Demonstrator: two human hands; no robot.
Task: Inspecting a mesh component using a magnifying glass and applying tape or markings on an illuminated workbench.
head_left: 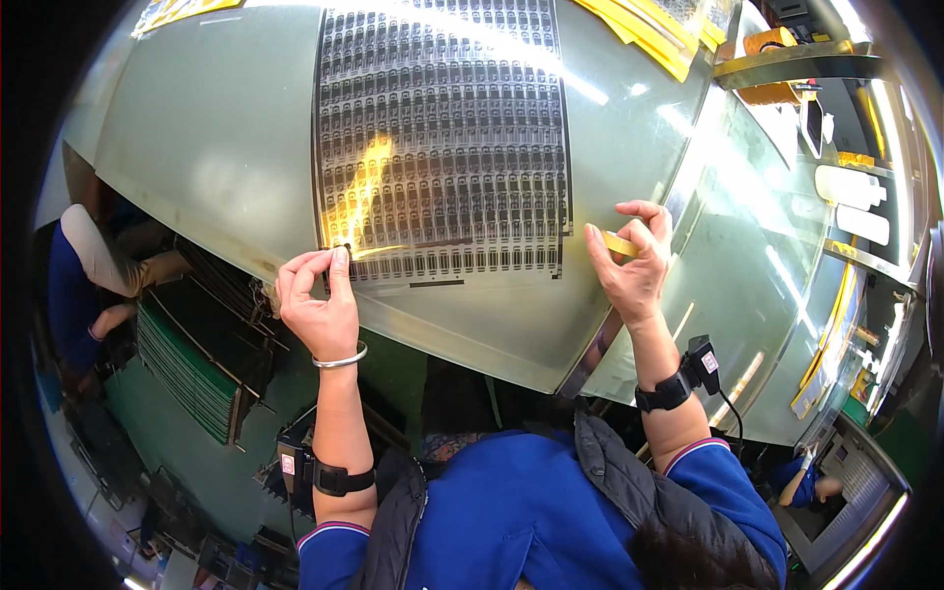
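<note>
On the pale grey-green counter [211, 128], one large sheet [472, 147] is laid flat, covered with many rows of small dark marks, too fine to be counted surely. Two hands are held at its near edge, one at each side. By the left hand [323, 303], the near left corner is reached; the thumb and forefinger are pinched together there, with no gap seen, and whether the sheet or something thin is gripped cannot be told. A bright yellow streak [364, 192] is seen on the sheet just above the fingertips; strip or reflected light cannot be told apart. By the right hand [634, 258], just beyond the near right corner, one yellow strip [619, 244] is held between the thumb and bent fingers, which are closed around it, apart from the sheet.

One silver bangle [340, 358] is worn on the left wrist, and two black straps are worn, one on each forearm. At the counter's far right, one pile of yellow sheets [654, 29] is placed. Two white bottles [848, 187] are kept farther right. Two other people are partly seen, one at the left, one at the lower right.
</note>
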